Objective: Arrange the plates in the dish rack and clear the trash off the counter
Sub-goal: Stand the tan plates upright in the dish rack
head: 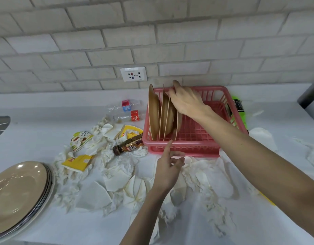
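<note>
A pink dish rack point(202, 144) stands on the white counter, with several tan plates point(154, 110) upright on edge in its left half. My right hand point(186, 101) grips the top edge of the rightmost upright plate inside the rack. My left hand point(168, 167) hovers in front of the rack, its index finger touching the rack's front rim and its other fingers loosely curled around nothing. A stack of tan plates point(19, 195) lies flat at the counter's lower left. Crumpled white napkins point(117, 175) cover the counter's middle.
A brown bottle point(128, 146) lies beside the rack's left corner. Yellow wrappers point(78, 162), a yellow lid point(133, 129) and two clear plastic bottles point(126, 112) lie to the left. A green object point(238, 110) sits behind the rack. A wall socket point(133, 74) is above.
</note>
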`<state>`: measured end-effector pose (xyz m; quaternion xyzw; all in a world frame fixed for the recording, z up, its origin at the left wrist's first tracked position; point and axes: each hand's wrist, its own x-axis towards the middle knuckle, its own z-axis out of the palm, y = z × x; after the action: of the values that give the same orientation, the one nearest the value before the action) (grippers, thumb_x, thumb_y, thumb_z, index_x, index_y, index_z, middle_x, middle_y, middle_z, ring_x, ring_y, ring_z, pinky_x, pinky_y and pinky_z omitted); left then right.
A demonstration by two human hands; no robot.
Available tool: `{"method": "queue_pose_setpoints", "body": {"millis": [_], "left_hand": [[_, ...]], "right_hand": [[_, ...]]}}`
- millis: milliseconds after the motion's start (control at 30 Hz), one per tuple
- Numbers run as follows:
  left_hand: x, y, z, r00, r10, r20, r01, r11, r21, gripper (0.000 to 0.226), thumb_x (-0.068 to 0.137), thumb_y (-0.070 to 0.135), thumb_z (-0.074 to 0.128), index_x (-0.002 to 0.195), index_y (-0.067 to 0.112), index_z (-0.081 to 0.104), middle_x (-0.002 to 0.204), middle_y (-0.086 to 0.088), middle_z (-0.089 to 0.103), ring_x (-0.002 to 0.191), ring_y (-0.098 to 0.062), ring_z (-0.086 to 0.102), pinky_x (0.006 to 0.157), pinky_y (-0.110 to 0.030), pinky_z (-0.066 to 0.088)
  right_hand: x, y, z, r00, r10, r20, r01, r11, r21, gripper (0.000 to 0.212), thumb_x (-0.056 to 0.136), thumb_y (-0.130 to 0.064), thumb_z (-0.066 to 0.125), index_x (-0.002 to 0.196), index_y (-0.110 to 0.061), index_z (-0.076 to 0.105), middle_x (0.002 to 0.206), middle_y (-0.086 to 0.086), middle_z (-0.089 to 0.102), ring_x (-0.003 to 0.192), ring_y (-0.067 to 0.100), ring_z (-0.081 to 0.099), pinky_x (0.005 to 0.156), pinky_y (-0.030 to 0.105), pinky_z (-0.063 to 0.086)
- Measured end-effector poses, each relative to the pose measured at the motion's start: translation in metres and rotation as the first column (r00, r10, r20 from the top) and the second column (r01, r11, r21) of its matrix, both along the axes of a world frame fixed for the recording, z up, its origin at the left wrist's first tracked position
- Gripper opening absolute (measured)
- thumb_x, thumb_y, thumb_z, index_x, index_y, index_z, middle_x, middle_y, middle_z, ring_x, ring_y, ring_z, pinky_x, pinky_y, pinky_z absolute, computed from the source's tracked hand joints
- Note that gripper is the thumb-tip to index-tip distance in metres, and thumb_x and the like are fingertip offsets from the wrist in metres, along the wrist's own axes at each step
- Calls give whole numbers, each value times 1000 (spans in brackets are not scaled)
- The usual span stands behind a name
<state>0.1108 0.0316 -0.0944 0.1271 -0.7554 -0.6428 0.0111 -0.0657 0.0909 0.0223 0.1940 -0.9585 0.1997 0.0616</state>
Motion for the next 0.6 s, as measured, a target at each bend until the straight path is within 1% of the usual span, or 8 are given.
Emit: {"method": "queue_pose_setpoints", "body": {"millis": [67,133,200,267,333,433,533,600], "left_hand": [[3,-5,0,1000,-11,-11,11,1000,-8,65,95,6,59,151,29,33,100,16,72,83,-11,69,66,-23,52],[7,-11,2,999,-23,-25,23,1000,-10,61,96,6,58,148,29,36,97,18,72,83,-10,69,68,-23,51],[12,-20,6,999,-22,-39,23,1000,8,55,96,5,58,143,30,41,99,13,73,84,-14,71,70,-23,51],[20,-32,10,998,-20,-52,22,999,27,48,96,3,57,132,32,49,100,6,74,82,-16,71,67,-23,51],[29,-48,16,998,-28,-60,30,999,34,43,95,0,56,125,30,57,99,2,74,80,-18,71,64,-22,51],[44,-81,24,998,-19,-67,21,999,31,38,93,-3,54,121,23,63,97,-1,74,79,-19,70,64,-23,50],[65,-124,30,998,27,-65,-24,999,35,29,91,5,54,112,19,68,94,-2,75,77,-18,70,63,-22,49],[80,-157,32,995,75,-70,-74,997,27,25,94,4,54,107,19,69,91,-3,75,75,-16,69,63,-22,48]], "right_hand": [[2,2,-3,998,33,-60,-29,997,76,44,102,-25,21,136,-4,40,122,22,53,101,41,55,69,44,39],[5,4,-6,994,69,-87,-59,992,115,50,97,-23,14,134,-6,43,137,24,43,109,44,51,67,48,41],[6,3,-9,993,67,-98,-56,992,109,44,102,-23,22,137,-7,43,144,27,35,120,49,43,81,56,47],[8,-1,-6,999,4,-54,-4,1000,-7,47,105,-33,30,144,-8,37,148,26,32,131,48,34,100,62,39],[17,-6,-2,994,12,-104,-29,986,-165,51,104,-37,34,146,-8,36,148,23,32,135,42,31,105,57,36],[43,-24,6,955,152,-255,-212,950,-230,44,102,-32,39,137,-8,48,140,17,42,130,33,37,106,44,36],[77,-61,4,917,332,-220,-385,880,-276,37,98,-30,43,125,-10,58,122,6,51,113,21,46,95,28,34],[100,-93,-4,874,453,-175,-485,823,-296,32,97,-29,45,114,-10,64,112,0,55,106,15,50,90,25,35]]}}
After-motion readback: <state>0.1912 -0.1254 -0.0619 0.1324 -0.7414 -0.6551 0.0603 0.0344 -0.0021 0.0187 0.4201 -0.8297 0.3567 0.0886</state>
